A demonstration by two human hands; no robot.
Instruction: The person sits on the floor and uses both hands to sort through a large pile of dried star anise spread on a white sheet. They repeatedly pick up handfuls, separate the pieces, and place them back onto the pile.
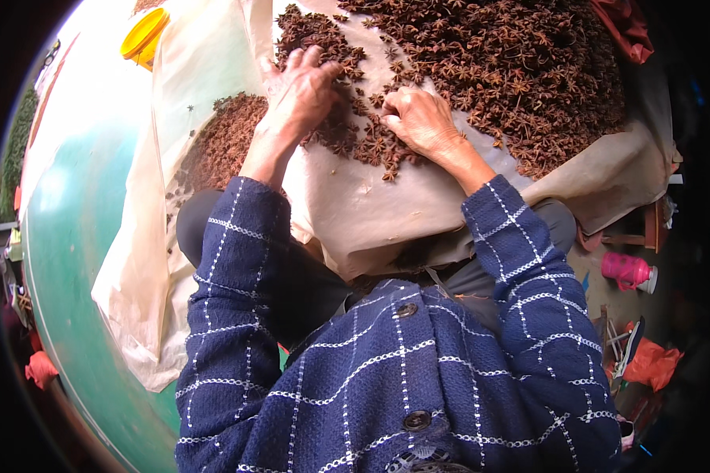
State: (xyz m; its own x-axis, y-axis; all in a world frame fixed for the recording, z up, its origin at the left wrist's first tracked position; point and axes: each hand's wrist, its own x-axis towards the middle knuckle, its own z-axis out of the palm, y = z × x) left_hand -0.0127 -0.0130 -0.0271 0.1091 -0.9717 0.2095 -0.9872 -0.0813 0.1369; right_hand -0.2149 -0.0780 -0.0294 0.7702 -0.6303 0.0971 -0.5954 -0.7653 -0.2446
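Note:
Dried star anise pods lie before me on a pale cloth sheet. My left hand is over a small spread of star anise, its fingers apart and touching the pods. Close to its right, my right hand rests at the edge of the loose pods with its fingers curled; whether a pod is between them cannot be told. A large heap of star anise covers the sheet at the upper right. Left of my left wrist is a reddish-brown pile of smaller pieces.
A yellow bucket stands at the upper left, by the sheet's edge on a green floor. Red plastic lies beside the large heap. At the right are a pink bottle and an orange-red plastic bag.

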